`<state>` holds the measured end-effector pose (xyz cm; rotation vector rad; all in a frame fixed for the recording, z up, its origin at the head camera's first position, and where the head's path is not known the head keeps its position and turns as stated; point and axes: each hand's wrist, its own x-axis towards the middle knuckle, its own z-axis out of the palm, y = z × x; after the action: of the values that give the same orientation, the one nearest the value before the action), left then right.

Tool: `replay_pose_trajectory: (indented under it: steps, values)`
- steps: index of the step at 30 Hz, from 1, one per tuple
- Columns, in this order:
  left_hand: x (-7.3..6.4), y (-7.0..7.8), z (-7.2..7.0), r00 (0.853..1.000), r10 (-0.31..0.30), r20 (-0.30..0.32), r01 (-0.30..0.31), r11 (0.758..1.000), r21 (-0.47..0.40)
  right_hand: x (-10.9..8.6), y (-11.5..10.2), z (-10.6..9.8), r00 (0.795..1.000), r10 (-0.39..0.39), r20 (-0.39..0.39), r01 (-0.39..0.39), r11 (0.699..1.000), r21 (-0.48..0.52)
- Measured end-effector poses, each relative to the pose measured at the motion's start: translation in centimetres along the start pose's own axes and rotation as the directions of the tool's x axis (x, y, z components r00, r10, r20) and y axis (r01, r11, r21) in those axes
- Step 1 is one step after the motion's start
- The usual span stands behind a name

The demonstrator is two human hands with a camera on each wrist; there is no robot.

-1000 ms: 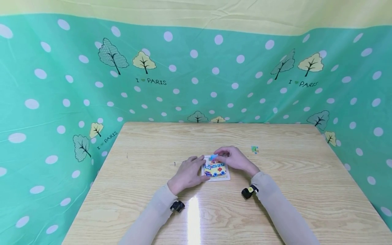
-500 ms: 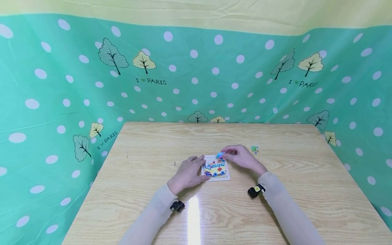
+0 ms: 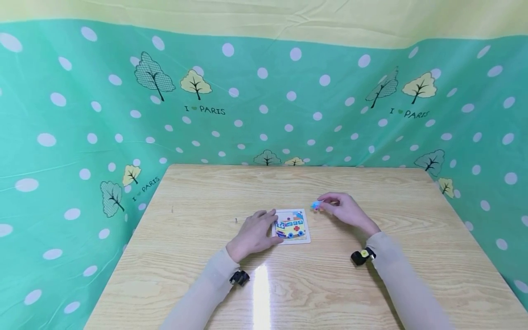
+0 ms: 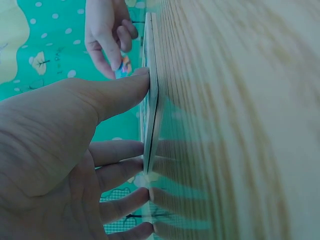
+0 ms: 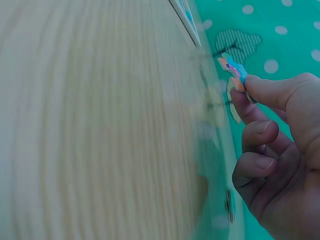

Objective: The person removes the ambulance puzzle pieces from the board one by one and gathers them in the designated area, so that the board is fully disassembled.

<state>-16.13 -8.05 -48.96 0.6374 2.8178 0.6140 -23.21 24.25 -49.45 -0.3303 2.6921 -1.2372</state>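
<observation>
A small white-framed jigsaw puzzle board (image 3: 308, 229) with an ambulance picture lies on the table. My left hand (image 3: 254, 232) rests over its left side, fingers spread. In the left wrist view the thumb (image 4: 122, 92) lies on the board's face, and fingertips touch down along its edge. Right of the board, my right hand (image 3: 345, 208) pinches a blue and orange puzzle piece (image 5: 235, 72) between thumb and index finger, raised off the table; the other fingers are curled. The upper left of the picture area is pale and bare. Another flat piece (image 5: 230, 205) lies on the table near the right hand.
The wooden table (image 3: 214, 188) reaches back to a green polka-dot curtain (image 3: 264, 91). A tiny dark speck (image 3: 236, 220) lies left of the left hand. Wrist cameras (image 3: 239, 277) are strapped on both sleeves.
My right hand has moved right, off the board, carrying the puzzle piece with it, and now hides the loose piece on the table in the head view. The left hand has stayed in place.
</observation>
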Motion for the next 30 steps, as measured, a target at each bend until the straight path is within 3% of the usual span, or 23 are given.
replay_pose_trajectory:
  steps: [10,30]
  values:
    - [0.0,0.0,0.0,1.0,0.0,-0.002,0.0,1.0,-0.001,-0.6,2.5,-2.9,0.997,-0.016,-0.073,0.013,0.999,-0.039]
    - [-0.1,0.0,0.2,1.0,-0.01,-0.012,0.01,1.0,-0.006,-1.9,6.4,-6.9,0.987,0.08,-0.136,-0.087,0.995,-0.05]
